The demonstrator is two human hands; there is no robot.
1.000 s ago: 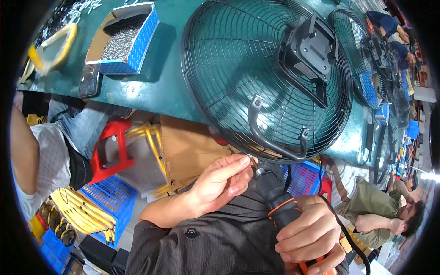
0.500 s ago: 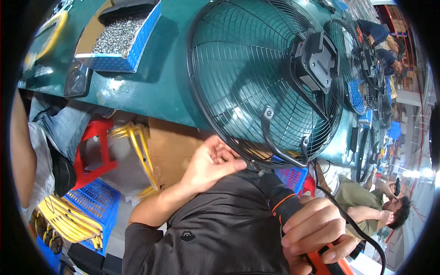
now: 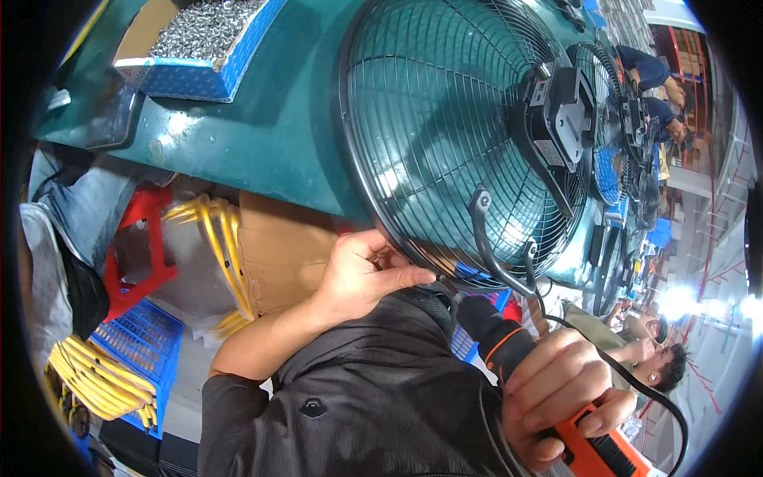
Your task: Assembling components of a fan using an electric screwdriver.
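Note:
A black round fan with a wire guard (image 3: pixel 445 135) stands at the edge of the green table, its motor housing (image 3: pixel 560 119) and a curved black handle (image 3: pixel 486 238) facing me. My left hand (image 3: pixel 362 274) is closed at the guard's lower rim, fingers curled behind it and thumb stretched along it. Whether a small part is between those fingers is hidden. In my right hand (image 3: pixel 564 389) is an orange and black power screwdriver (image 3: pixel 509 346), its nose tilted up toward the rim near my left thumb. The contact of its tip is not clear.
On the green table (image 3: pixel 262 159) lie a blue cardboard box (image 3: pixel 191 83) of small metal screws and a dark phone-like object (image 3: pixel 115 119). More fans (image 3: pixel 608 135) line the right. A black cable (image 3: pixel 636 381) loops past my right hand. Yellow tubes (image 3: pixel 103 381) fill a blue crate lower left.
The view has shifted, so the table box sits higher in the picture. My left hand stays at the rim; the screwdriver in my right hand keeps pointing at it.

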